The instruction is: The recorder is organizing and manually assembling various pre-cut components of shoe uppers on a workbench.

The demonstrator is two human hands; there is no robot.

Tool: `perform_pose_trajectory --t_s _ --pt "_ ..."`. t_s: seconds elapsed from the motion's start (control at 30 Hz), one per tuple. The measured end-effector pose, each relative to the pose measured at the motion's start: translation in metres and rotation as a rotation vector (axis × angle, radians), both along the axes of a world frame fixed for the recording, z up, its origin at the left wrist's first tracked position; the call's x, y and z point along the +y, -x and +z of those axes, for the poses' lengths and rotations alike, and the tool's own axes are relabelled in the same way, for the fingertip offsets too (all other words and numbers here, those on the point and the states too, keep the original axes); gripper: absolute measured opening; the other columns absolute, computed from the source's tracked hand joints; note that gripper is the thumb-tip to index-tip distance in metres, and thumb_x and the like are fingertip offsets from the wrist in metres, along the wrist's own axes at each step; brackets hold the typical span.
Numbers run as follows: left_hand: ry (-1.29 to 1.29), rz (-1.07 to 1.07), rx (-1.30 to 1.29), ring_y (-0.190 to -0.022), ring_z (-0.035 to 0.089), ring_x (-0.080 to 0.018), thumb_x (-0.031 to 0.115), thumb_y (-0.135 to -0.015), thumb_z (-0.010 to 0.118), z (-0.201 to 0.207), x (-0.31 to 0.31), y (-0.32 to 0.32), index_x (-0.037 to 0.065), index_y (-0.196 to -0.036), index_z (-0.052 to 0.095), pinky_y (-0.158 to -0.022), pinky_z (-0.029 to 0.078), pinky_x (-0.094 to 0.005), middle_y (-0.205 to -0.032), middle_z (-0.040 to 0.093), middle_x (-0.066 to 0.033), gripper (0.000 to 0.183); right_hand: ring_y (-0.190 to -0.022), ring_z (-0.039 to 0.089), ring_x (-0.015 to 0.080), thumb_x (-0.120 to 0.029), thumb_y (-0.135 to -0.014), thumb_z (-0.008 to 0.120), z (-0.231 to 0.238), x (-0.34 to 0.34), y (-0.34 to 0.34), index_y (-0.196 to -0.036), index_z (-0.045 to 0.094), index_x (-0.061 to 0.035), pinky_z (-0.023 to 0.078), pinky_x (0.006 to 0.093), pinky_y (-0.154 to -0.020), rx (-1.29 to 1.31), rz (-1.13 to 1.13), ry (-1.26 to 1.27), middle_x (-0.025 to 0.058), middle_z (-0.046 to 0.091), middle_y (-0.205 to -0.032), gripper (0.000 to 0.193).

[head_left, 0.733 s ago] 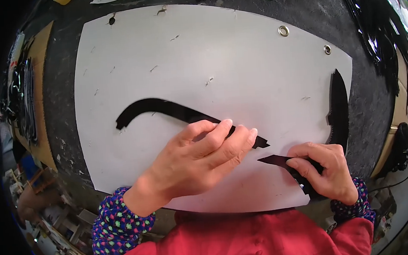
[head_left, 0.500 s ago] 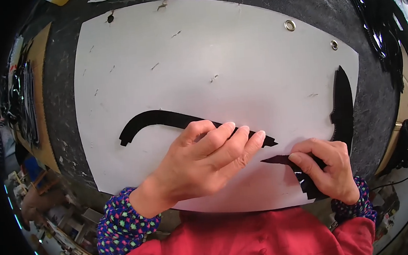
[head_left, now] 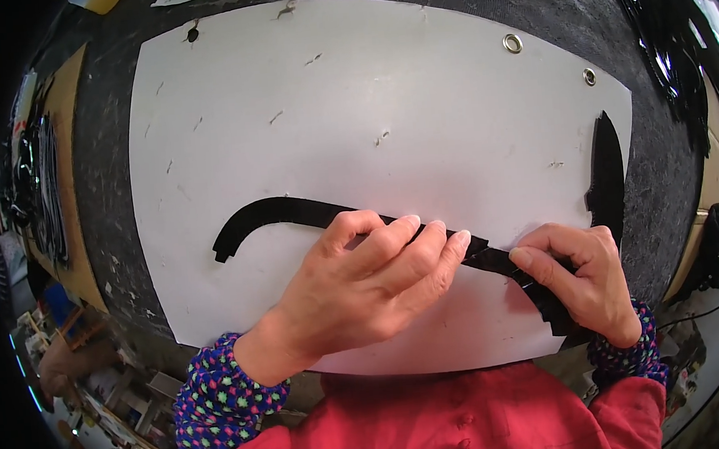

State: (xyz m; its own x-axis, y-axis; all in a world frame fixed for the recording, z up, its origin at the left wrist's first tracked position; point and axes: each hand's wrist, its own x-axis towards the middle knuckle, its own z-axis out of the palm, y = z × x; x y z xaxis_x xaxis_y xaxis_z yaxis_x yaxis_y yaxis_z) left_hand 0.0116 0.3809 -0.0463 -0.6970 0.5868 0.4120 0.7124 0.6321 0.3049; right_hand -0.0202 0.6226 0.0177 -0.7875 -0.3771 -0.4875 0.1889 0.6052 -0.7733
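Note:
A curved black strip (head_left: pixel 274 210) of flat material lies across the white board (head_left: pixel 299 102), its hooked end to the left. My left hand (head_left: pixel 364 283) rests over the straight part of it, fingers bent together and fingertips pressing along it. Between thumb and bent fingers, my right hand (head_left: pixel 585 278) pinches a second curved black strip (head_left: pixel 494 261). The narrow end of this piece meets the right end of the first strip, just beyond my left fingertips. Whether the ends overlap or only touch is hard to make out. My right palm hides part of the second strip.
Another black strip (head_left: pixel 605 171) lies along the board's right edge. Two metal eyelets (head_left: pixel 513 43) are at the board's upper right. Bundles of black strips (head_left: pixel 657 41) lie at the far right. A cardboard box (head_left: pixel 76 179) with dark pieces stands at the left.
The second strip's narrow end has moved up from below the first strip to meet its right end. My right hand has turned and shifted slightly. The left hand stays nearly still.

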Motion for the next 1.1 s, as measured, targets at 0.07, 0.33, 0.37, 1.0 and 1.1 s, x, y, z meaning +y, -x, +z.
perform_pose_trajectory --t_s 0.07,0.33,0.37,1.0,1.1 --pt "-0.001 0.000 -0.002 -0.098 0.053 -0.0134 0.009 -0.081 0.065 0.000 0.000 0.000 0.011 -0.108 0.070 -0.079 0.042 -0.0285 -0.107 0.060 0.0010 0.027 -0.055 0.065 0.0119 -0.007 -0.091 0.064 0.000 0.000 0.001 -0.084 0.067 0.0036 0.049 0.0244 -0.051 -0.008 -0.008 0.006 0.0070 0.068 -0.066 0.013" --pt "-0.010 0.010 -0.029 -0.097 0.051 -0.0132 0.008 -0.079 0.073 0.001 0.001 0.001 0.016 -0.106 0.074 -0.072 0.044 -0.0278 -0.109 0.060 0.0038 0.028 -0.054 0.064 0.0112 -0.008 -0.091 0.065 0.000 0.001 0.004 -0.085 0.068 0.0035 0.048 0.0238 -0.051 -0.041 -0.004 -0.027 0.0067 0.067 -0.064 0.014" --pt "-0.010 0.012 -0.031 -0.097 0.051 -0.0132 0.008 -0.078 0.073 0.002 0.000 0.001 0.016 -0.106 0.074 -0.072 0.044 -0.0277 -0.109 0.060 0.0038 0.029 -0.055 0.064 0.0111 -0.009 -0.091 0.065 0.000 0.001 0.003 -0.085 0.068 0.0035 0.048 0.0239 -0.052 -0.033 -0.003 -0.024 0.0068 0.067 -0.064 0.014" --pt "-0.313 0.083 -0.423 -0.074 0.055 -0.0212 -0.002 -0.070 0.074 0.036 0.020 0.001 0.003 -0.108 0.069 -0.063 0.047 -0.0307 -0.090 0.061 -0.0068 0.039 -0.060 0.067 0.0170 -0.009 -0.089 0.067 -0.009 0.018 -0.011 -0.087 0.068 0.0016 0.050 0.0259 -0.056 0.139 0.025 0.137 0.0094 0.069 -0.071 0.011" --pt "-0.328 0.074 -0.420 -0.069 0.055 -0.0207 -0.002 -0.072 0.075 0.038 0.025 0.000 0.002 -0.104 0.069 -0.059 0.046 -0.0308 -0.084 0.062 -0.0067 0.032 -0.061 0.067 0.0172 -0.008 -0.089 0.067 -0.008 0.018 -0.011 -0.087 0.068 0.0014 0.051 0.0260 -0.057 0.137 0.032 0.147 0.0095 0.069 -0.073 0.010"
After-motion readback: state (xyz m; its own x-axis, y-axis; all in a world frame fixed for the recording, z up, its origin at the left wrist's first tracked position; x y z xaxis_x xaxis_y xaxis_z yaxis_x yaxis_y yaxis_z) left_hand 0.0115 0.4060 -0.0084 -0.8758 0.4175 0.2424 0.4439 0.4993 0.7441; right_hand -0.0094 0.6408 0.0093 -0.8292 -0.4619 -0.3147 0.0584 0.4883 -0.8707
